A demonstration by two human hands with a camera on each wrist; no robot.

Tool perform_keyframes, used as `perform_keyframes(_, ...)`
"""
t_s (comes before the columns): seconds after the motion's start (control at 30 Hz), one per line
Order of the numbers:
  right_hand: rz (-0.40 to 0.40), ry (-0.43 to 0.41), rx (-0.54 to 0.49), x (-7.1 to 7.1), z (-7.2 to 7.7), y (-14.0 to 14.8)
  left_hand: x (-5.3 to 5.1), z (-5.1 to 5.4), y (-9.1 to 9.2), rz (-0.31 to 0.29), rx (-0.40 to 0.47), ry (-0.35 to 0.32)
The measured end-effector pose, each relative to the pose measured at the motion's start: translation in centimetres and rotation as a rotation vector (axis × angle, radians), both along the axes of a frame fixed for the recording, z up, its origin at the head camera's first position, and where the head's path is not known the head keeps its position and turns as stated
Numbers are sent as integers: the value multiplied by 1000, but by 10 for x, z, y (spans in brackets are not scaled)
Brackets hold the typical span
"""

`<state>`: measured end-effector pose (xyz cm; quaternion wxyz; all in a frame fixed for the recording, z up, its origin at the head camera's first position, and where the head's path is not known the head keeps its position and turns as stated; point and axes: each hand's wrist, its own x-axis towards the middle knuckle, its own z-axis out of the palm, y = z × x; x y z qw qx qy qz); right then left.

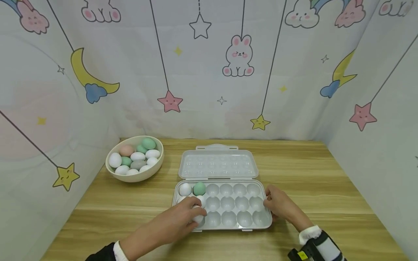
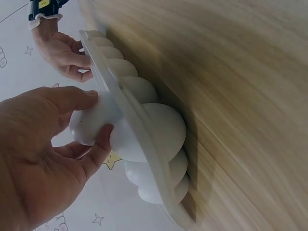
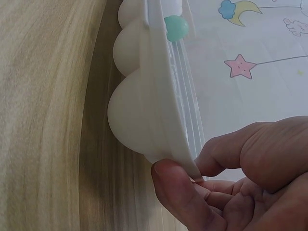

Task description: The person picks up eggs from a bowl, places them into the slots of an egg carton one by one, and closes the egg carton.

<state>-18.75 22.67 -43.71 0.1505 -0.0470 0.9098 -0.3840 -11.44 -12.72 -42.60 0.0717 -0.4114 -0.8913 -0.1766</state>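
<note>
A white plastic egg box (image 1: pixel 219 224) lies on the table with its lid (image 1: pixel 218 154) folded back away from me. My left hand (image 1: pixel 171 223) pinches a white egg (image 2: pixel 94 122) between thumb and fingers, at the second cup of the front row. Whether this egg touches the cup's bottom cannot be seen. A white egg (image 1: pixel 185 189) and a green egg (image 1: pixel 199 189) sit in the back row; other white eggs are partly hidden by the left hand. On the right, my right hand (image 1: pixel 284 206) grips the box's rim, its thumb (image 3: pixel 175 180) against the edge.
At the back left stands a cream bowl (image 1: pixel 137 178) filled with white, green, pinkish and grey eggs. The wooden table (image 1: pixel 310 174) is bordered by a patterned cloth (image 1: pixel 202 119) behind and at both sides.
</note>
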Motion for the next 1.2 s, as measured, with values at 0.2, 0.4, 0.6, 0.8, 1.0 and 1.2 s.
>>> perform_keyframes(0.2,-12,-10,-10,0,0,-1,1,-3,4,-19,-27,79)
perform_keyframes(0.4,-10,-6,-8,1,-1,0,0,-4,6,-20,-96,95)
perform_keyframes(0.6,-7,-2,-7,0,-1,0,-2,0,8,-10,-142,82)
perform_keyframes(0.8,-3,9,-11,0,-2,1,-2,0,8,-23,-151,123)
perform_keyframes(1.0,8,25,-18,0,-4,2,-3,-1,9,-23,-158,137)
perform_keyframes(1.2,8,25,-15,1,-3,2,-3,1,7,-7,-155,137)
